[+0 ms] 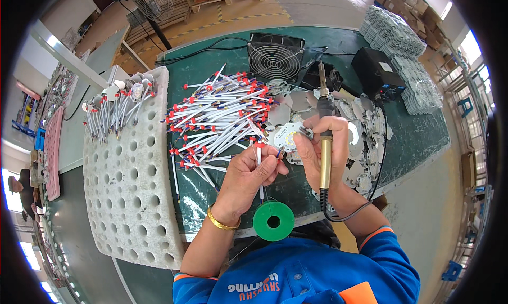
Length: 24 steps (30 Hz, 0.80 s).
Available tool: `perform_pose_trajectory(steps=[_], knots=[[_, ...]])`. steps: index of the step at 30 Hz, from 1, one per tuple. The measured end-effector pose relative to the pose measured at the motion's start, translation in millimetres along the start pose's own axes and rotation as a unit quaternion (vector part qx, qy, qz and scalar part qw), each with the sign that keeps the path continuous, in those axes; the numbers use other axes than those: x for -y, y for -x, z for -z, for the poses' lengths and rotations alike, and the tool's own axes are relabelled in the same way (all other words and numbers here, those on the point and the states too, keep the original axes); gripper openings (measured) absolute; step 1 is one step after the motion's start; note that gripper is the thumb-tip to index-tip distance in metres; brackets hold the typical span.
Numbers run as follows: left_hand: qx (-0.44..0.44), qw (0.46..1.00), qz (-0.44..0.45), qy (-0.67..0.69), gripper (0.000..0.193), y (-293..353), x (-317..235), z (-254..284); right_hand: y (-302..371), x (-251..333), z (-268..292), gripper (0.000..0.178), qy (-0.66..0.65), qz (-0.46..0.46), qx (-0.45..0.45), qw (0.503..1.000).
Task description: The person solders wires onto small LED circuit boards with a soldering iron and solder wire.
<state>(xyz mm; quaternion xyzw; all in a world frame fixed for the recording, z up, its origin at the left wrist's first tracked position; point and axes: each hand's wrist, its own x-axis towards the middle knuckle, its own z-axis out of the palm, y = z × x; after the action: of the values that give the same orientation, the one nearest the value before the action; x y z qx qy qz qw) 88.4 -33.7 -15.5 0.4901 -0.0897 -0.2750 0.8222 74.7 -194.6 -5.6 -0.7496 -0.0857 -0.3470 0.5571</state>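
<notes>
My left hand (pixel 253 171) is closed around a short white cable (pixel 259 154) with a red band. Its thin blue wire end points toward a small white LED circuit board (pixel 286 136). My right hand (pixel 324 150) pinches that board between thumb and fingertips. The same hand also holds a soldering iron (pixel 325 166) with a brass-coloured handle, its tip pointing away from me. Whether the wire touches the board is too small to tell. A green solder spool (pixel 259 227) is just below my left hand.
Left of my hands lies a pile of white cables (pixel 222 118). A perforated foam block (pixel 124 182) bears finished-looking wired discs (pixel 114 92). Bare metal-coloured boards (pixel 360 161) spread to the right. Behind stand a fan (pixel 275 60), a black soldering station (pixel 377 73) and stacked board panels (pixel 394 34).
</notes>
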Motion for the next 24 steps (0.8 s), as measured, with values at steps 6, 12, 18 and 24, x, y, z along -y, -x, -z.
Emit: perform_pose_trajectory(steps=[6,12,18,24], knots=[[0.014,1.000,0.018,0.003,0.021,2.0,-1.2,-1.0,1.8,2.0,-1.5,0.030,-0.002,-0.004,-0.010,1.000],[-0.006,1.000,0.021,-0.016,0.020,2.1,-3.4,-3.2,2.5,1.2,0.0,0.030,-0.001,0.009,0.000,1.000],[-0.038,0.998,0.011,-0.047,0.018,3.1,-3.9,-5.2,7.3,-3.0,-5.0,0.028,-0.026,0.069,0.009,0.997],[-0.041,0.999,0.016,0.002,0.017,6.3,1.3,-4.5,7.6,4.5,-1.7,0.028,0.005,0.109,0.033,0.993]])
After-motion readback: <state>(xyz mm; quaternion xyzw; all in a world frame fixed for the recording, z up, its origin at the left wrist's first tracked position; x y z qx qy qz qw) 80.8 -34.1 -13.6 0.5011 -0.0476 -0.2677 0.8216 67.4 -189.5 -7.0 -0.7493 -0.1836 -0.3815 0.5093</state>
